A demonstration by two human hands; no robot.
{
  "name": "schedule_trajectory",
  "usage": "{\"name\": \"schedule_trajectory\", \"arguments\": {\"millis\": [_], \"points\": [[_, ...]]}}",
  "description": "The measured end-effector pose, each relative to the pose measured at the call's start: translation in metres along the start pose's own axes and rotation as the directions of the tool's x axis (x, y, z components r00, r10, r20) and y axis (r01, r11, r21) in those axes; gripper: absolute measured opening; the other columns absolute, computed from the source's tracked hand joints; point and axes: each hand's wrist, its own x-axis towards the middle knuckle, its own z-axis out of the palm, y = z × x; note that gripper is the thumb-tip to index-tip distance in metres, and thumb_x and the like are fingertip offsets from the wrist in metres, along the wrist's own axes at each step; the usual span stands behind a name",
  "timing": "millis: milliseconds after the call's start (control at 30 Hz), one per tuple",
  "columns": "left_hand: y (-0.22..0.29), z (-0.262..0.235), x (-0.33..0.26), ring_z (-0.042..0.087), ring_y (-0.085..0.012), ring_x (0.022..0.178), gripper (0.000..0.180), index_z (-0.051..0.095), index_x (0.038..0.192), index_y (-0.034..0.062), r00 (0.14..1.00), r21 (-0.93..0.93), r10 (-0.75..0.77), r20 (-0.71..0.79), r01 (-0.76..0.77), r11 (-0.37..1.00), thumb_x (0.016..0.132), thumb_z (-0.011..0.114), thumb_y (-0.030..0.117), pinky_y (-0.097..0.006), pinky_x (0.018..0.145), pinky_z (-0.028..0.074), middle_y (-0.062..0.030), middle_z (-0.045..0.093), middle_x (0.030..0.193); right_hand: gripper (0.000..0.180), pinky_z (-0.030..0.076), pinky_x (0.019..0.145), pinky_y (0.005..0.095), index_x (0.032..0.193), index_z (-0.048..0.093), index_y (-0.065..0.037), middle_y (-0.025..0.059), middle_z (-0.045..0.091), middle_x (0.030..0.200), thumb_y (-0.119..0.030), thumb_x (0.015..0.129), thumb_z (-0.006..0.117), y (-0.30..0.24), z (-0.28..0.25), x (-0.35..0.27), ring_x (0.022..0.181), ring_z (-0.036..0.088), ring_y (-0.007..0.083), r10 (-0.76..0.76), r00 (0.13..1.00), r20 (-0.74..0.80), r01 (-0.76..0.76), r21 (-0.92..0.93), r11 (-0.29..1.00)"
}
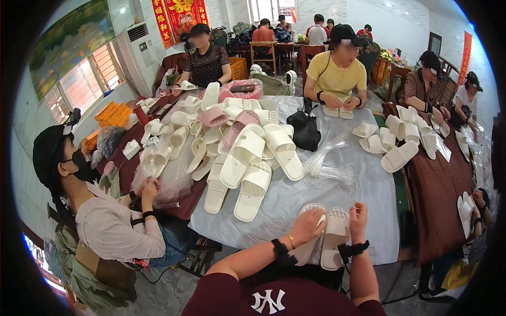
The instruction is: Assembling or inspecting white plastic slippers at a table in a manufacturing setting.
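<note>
A pair of white slippers lies before me at the near table edge, toes pointing away. Across the strap of the left slipper (305,254) is my left hand (305,227), its fingers bent around the strap area and partly hidden. Beside the outer edge of the right slipper (334,237), my right hand (358,220) is raised with curled fingers. Whether anything thin sits in those fingers is too small to make out. Farther left, a big heap of white slippers (247,184) covers the table, with a few pink slippers (241,126) on top.
Clear plastic bags (332,163) lie flat right of the heap, near a black bag (304,130). More slippers (399,156) are piled on the brown-covered table (443,195) to the right. Co-workers sit around; one person at left (113,216) handles a plastic bag.
</note>
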Motion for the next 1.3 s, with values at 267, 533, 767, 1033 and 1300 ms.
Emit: {"name": "schedule_trajectory", "arguments": {"millis": [267, 533, 767, 1033, 1300], "points": [[0.007, -0.027, -0.058, 0.063, -0.0335, 0.057, 0.031, 0.057, 0.087, 0.0044, 0.905, 0.183, -0.131, 0.405, 0.061, 0.981, 0.089, 0.056, 0.035, -0.044, 0.049, 0.049, -0.0156, 0.063, 0.063, 0.026, 0.047, 0.077, 0.0319, 0.110, 0.055, 0.003, 0.0104, 0.059, 0.097, -0.014, 0.090, 0.057, 0.014, -0.030, -0.024, 0.085, 0.056, 0.0184, 0.165, 0.984, 0.064, -0.165, -0.005, 0.986], [0.000, -0.006, -0.036, 0.066, -0.0341, 0.062, 0.036, 0.058, 0.089, 0.0017, 0.818, 0.356, -0.342, 0.462, 0.183, 0.917, 0.083, 0.061, 0.037, -0.044, 0.054, 0.051, -0.0177, 0.065, 0.069, 0.021, 0.047, 0.056, 0.0222, 0.109, 0.055, -0.002, 0.0046, 0.062, 0.088, -0.018, 0.096, 0.051, 0.005, -0.008, -0.044, 0.068, 0.057, 0.0089, 0.254, 0.925, 0.282, -0.310, 0.173, 0.935], [-0.006, -0.032, -0.033, 0.062, -0.0389, 0.075, 0.013, 0.059, 0.080, 0.0053, 0.825, 0.284, -0.404, 0.396, 0.308, 0.908, 0.075, 0.055, 0.016, -0.050, 0.067, 0.048, -0.0190, 0.063, 0.075, 0.019, 0.048, 0.056, 0.0225, 0.107, 0.056, -0.001, 0.0065, 0.061, 0.087, -0.017, 0.098, 0.050, 0.001, -0.020, -0.046, 0.065, 0.056, 0.0096, 0.351, 0.904, 0.244, -0.421, 0.372, 0.827], [-0.025, -0.162, 0.070, 0.062, -0.0399, 0.072, 0.012, 0.064, 0.075, 0.0038, 0.944, 0.457, -0.310, 0.117, 0.225, 0.860, 0.069, 0.058, 0.012, -0.047, 0.067, 0.051, -0.0191, 0.064, 0.077, 0.017, 0.049, 0.056, 0.0230, 0.103, 0.057, -0.001, 0.0065, 0.060, 0.085, -0.015, 0.098, 0.049, 0.004, -0.019, -0.046, 0.063, 0.057, 0.0103, 0.315, 0.913, 0.260, -0.401, 0.423, 0.813], [-0.124, -0.310, 0.210, 0.064, -0.0400, 0.079, 0.025, 0.065, 0.096, 0.0042, 0.904, 0.646, -0.196, -0.380, 0.411, 0.644, 0.077, 0.059, 0.019, -0.048, 0.072, 0.051, -0.0227, 0.066, 0.083, 0.013, 0.050, 0.057, 0.0226, 0.101, 0.058, -0.001, 0.0058, 0.061, 0.085, -0.011, 0.097, 0.050, 0.002, -0.017, -0.051, 0.064, 0.057, 0.0096, 0.262, 0.924, 0.277, -0.362, 0.419, 0.833]]}}
